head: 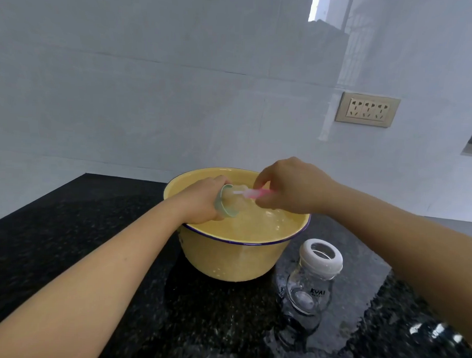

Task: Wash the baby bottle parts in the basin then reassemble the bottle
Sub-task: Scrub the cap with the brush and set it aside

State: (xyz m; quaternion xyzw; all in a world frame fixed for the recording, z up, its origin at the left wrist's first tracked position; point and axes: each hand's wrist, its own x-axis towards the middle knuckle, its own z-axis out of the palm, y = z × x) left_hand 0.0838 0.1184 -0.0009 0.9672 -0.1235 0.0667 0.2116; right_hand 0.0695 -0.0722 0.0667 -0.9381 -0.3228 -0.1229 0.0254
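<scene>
- Gripping a pale green cap (226,205) in the left hand (202,200), fingers curled right round it, open end turned sideways toward the other hand.
- Pinching a pink brush (258,193) with the right hand (292,187), thumb and fingertips closed on the handle, whitish tip poking at the cap's mouth.
- Doing all of that over the yellow basin (226,261), just above the water (254,227); can't tell whether the cap actually touches it.
- Basin-wise: sitting on a black speckled counter (105,294), thin blue line round the rim.
- Also got the glass bottle (310,291) standing upright on the counter, just right of the basin, white ring (321,258) on its neck, mouth open.
- Looks wet and shiny around the bottle.
- Up on the wall, back right: a beige socket (367,109).
</scene>
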